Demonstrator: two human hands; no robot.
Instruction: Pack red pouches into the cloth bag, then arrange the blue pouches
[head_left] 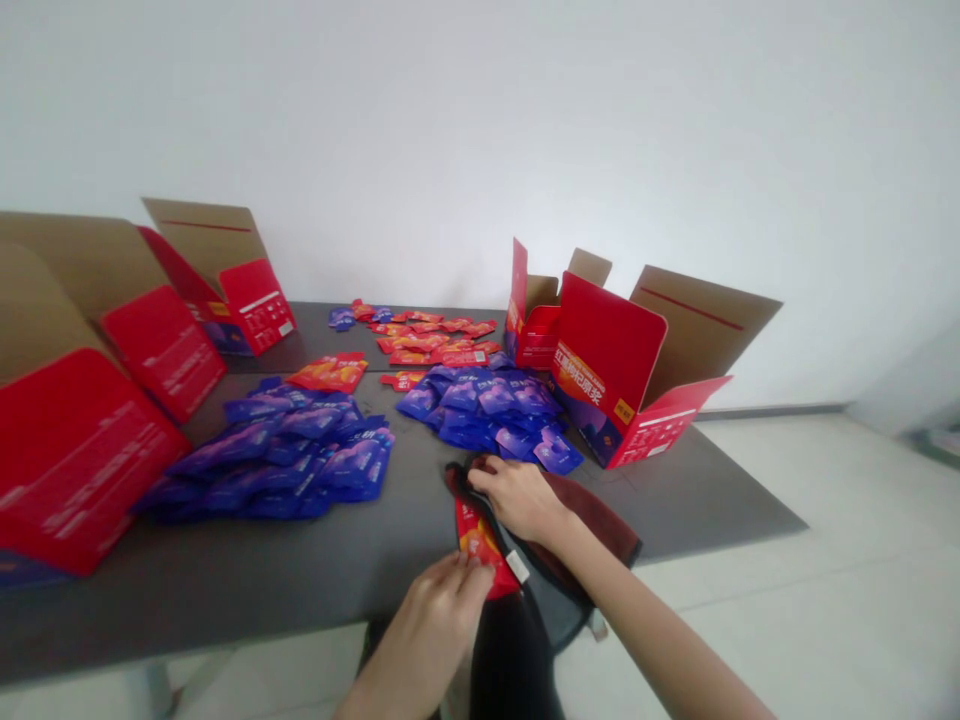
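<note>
Left hand [439,615] pinches red packet [480,540]; right hand [521,498] grasps black-edged brown fabric [600,515].

I have one head-worn view, looking forward and down over the table [416,470]; the wall [420,140] fills the frame's top, while the left hand [439,610] and right hand [521,500] sit close, low centre.

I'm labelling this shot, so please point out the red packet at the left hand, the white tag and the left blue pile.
Red packet [482,545]: head view, on its orange print.
White tag [517,566]: head view, on its face.
Left blue pile [296,455]: head view, near its middle.
</note>
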